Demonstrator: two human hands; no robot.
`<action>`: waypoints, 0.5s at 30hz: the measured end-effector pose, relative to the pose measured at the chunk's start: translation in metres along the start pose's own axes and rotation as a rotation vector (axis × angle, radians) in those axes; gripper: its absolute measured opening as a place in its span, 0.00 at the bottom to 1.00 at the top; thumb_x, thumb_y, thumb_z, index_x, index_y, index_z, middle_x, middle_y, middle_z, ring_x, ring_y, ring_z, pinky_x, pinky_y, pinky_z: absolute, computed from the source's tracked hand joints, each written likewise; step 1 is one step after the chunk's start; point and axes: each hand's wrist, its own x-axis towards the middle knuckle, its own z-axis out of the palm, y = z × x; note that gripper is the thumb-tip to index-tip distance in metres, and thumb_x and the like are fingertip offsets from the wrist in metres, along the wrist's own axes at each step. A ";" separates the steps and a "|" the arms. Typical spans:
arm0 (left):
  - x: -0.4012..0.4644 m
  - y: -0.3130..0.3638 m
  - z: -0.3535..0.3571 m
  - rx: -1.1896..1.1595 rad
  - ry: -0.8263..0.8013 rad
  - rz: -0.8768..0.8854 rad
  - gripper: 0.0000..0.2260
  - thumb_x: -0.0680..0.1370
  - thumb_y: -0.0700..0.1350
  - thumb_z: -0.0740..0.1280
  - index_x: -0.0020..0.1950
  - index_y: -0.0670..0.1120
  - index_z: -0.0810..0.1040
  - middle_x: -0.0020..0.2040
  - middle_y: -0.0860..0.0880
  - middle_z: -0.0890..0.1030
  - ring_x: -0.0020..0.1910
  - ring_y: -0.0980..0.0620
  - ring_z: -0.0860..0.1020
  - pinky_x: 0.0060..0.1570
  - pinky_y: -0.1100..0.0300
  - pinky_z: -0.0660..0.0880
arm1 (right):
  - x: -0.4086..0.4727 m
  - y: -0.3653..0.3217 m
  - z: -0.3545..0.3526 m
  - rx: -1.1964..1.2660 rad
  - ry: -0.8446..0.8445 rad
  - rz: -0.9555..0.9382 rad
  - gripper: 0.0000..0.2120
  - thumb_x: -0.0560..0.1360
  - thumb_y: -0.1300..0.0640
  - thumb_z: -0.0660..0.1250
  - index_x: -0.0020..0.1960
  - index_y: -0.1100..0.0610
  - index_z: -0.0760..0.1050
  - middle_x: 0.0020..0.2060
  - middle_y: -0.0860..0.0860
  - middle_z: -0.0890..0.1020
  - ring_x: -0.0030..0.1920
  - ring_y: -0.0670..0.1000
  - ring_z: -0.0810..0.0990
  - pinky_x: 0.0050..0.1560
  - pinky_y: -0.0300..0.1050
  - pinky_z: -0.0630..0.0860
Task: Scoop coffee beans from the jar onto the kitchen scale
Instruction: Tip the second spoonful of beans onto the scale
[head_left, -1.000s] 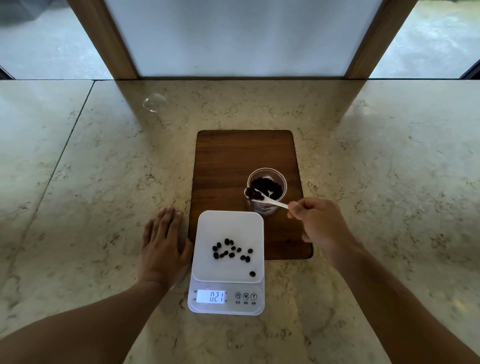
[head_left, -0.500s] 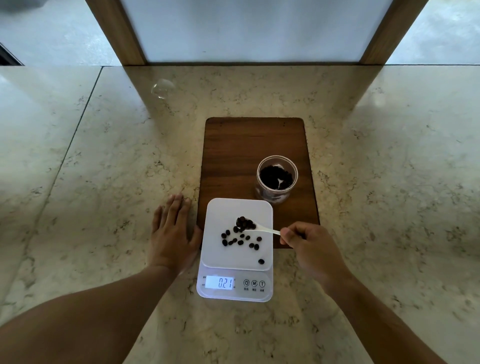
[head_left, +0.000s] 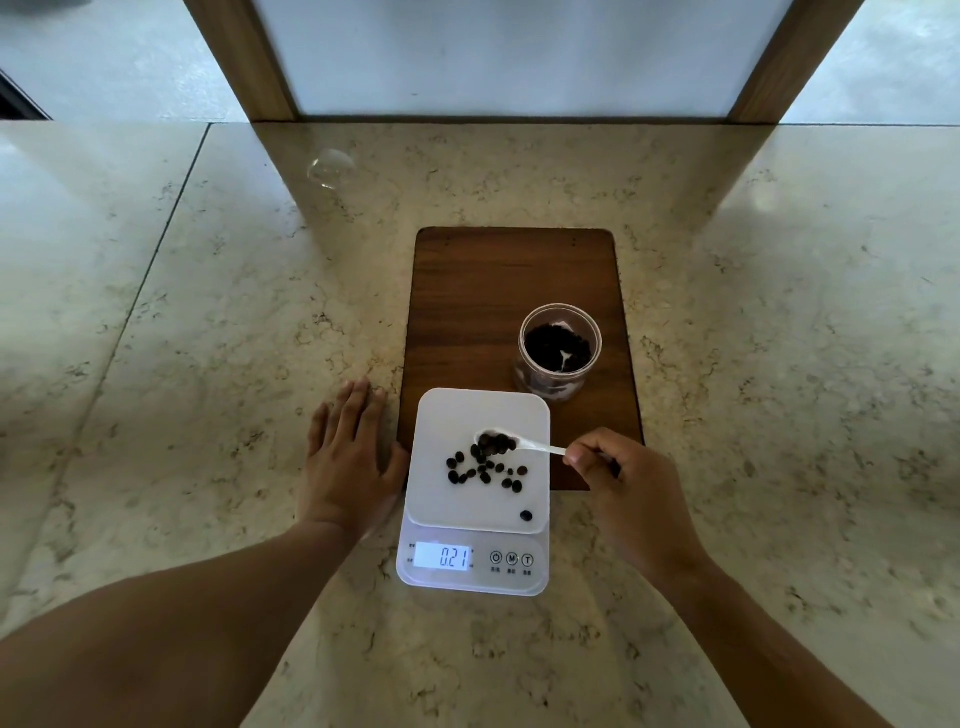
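Note:
A white kitchen scale (head_left: 444, 509) stands in front of me, its display reading 0.21. Several dark coffee beans (head_left: 483, 470) lie scattered on its platform, one apart near the front right corner. My right hand (head_left: 621, 480) pinches the handle of a small white spoon (head_left: 540, 447), whose bowl is over the platform, tilted, with beans in it. A clear jar (head_left: 560, 353) holding dark beans stands open on the wooden board behind the scale. My left hand (head_left: 345, 460) lies flat on the counter, fingers together, touching the scale's left side.
The dark wooden board (head_left: 493, 291) lies on a marble counter (head_left: 208, 364). A clear round lid (head_left: 330, 167) rests on the counter at the far left. Wooden window posts rise behind the counter's back edge.
My right hand carried the loaded spoon from the jar to above the scale's platform and has begun tipping it. My left hand stayed beside the scale. The reading is still 0.21.

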 end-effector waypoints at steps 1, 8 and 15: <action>0.000 0.000 0.000 0.000 -0.001 0.000 0.30 0.77 0.57 0.53 0.77 0.46 0.60 0.79 0.44 0.61 0.79 0.49 0.51 0.77 0.46 0.48 | 0.000 0.000 -0.001 -0.018 0.008 -0.041 0.08 0.76 0.61 0.68 0.39 0.52 0.79 0.32 0.43 0.80 0.35 0.42 0.77 0.33 0.29 0.68; -0.001 0.002 -0.004 -0.011 -0.002 -0.001 0.30 0.77 0.56 0.53 0.77 0.45 0.61 0.79 0.44 0.61 0.79 0.48 0.52 0.77 0.45 0.49 | -0.001 -0.002 -0.001 -0.084 0.035 -0.150 0.07 0.78 0.59 0.67 0.42 0.52 0.78 0.33 0.42 0.77 0.35 0.43 0.76 0.33 0.30 0.66; 0.000 0.003 -0.004 -0.020 0.002 -0.003 0.30 0.77 0.57 0.53 0.77 0.45 0.62 0.78 0.44 0.62 0.79 0.48 0.53 0.77 0.47 0.48 | -0.016 0.001 0.000 -0.104 0.093 -0.076 0.08 0.80 0.56 0.62 0.44 0.50 0.75 0.29 0.42 0.74 0.30 0.44 0.72 0.28 0.31 0.64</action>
